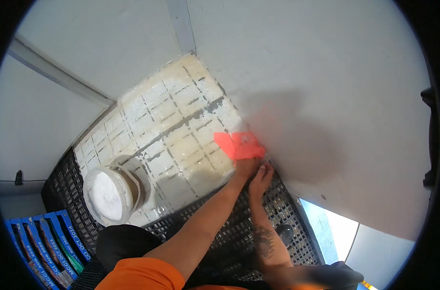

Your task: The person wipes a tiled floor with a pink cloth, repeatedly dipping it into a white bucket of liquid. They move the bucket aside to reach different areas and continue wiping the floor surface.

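In the head view my left hand (246, 167) presses a bright pink-red cloth (243, 145) onto the wet, worn white floor panel (183, 148), right beside the grey wall. Most of its fingers are hidden by the cloth. Just to the right and a little lower, my right hand (261, 180) is at the panel's edge by the foot of the wall, its fingers close to the cloth; whether it grips anything cannot be told. On the left of the panel stands a translucent white plastic bucket (109, 195) with a handle, holding whitish, foamy liquid.
Black perforated mats (220, 232) lie along the panel's near and left sides. A blue slatted crate or pallet (47, 250) bearing writing sits at lower left. Grey walls (325, 72) rise behind and on the right. A bright opening (341, 228) shows at lower right.
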